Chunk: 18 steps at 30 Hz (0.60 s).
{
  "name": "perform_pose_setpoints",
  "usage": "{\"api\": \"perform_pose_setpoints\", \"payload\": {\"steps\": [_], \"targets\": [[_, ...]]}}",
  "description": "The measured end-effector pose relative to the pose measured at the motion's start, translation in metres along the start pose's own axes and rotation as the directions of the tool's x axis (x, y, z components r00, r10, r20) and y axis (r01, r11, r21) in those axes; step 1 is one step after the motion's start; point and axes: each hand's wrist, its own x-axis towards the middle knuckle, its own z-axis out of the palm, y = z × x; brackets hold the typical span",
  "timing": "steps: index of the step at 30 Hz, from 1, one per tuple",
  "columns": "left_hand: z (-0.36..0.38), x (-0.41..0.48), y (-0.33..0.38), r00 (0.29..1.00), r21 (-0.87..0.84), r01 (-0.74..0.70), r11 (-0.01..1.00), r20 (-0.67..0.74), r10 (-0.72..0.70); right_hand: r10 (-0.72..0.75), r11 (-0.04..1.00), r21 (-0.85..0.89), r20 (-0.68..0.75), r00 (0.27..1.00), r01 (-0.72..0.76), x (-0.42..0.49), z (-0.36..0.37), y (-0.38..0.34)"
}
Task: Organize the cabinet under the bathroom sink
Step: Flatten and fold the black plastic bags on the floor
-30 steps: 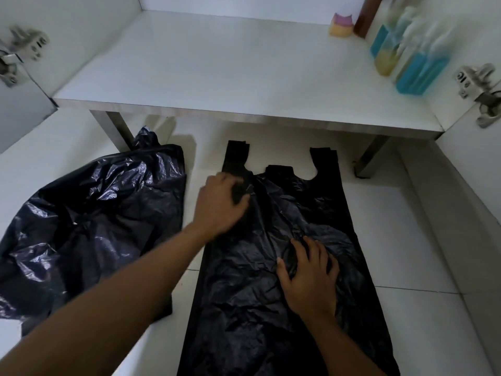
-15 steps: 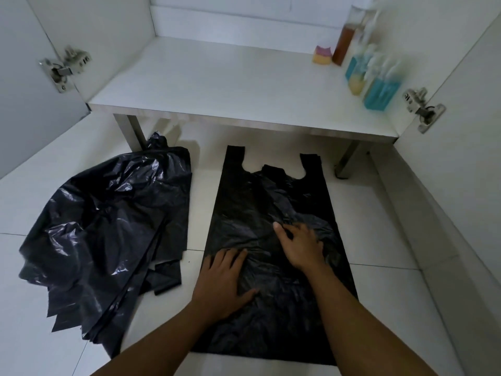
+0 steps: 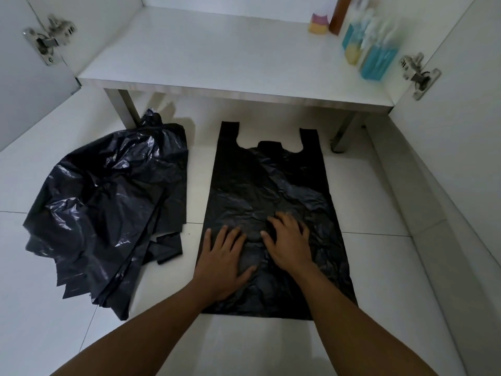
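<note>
Head view: a black bag [image 3: 267,180] lies flat on the floor [image 3: 379,202] in front of the cabinet shelf [image 3: 217,55], handles pointing toward the shelf. Both grips rest on its lower half, just beside each other. The left grip [image 3: 225,264] is spread, palm down, fingers straight on the plastic. The right grip [image 3: 290,245] is also spread, fingers a little arched, pressing and not pinching.

A second ago the left grip sat up by the left handle and the right grip at mid-bag. Both have since swept down toward the near edge, and the upper half now looks smoother. That reads as a flattening pass close to done, so a fold probably comes next.

A pile [image 3: 108,202] of crumpled black bags waits to the left, apart from the flat one. On the shelf, bottles [image 3: 374,50] and a sponge [image 3: 319,24] are grouped at the right rear corner.
</note>
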Motion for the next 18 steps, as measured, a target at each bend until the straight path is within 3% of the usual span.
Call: {"api": "perform_pose_setpoints", "payload": {"steps": [6, 9, 18], "targets": [[0.008, -0.005, -0.004, 1.000, -0.038, 0.000, 0.999, 0.030, 0.001, -0.032, 0.999, 0.031, -0.191, 0.981, 0.039, -0.042, 0.029, -0.037], [0.007, -0.007, -0.009, 1.000, -0.059, -0.026, 0.998, 0.012, 0.027, 0.070, 0.997, 0.046, -0.218, 0.974, -0.061, -0.057, 0.038, -0.038], [0.003, -0.011, -0.012, 0.996, -0.048, -0.044, 0.998, 0.069, 0.048, 0.031, 0.998, -0.048, -0.180, 0.983, -0.040, -0.065, 0.036, -0.006]]}}
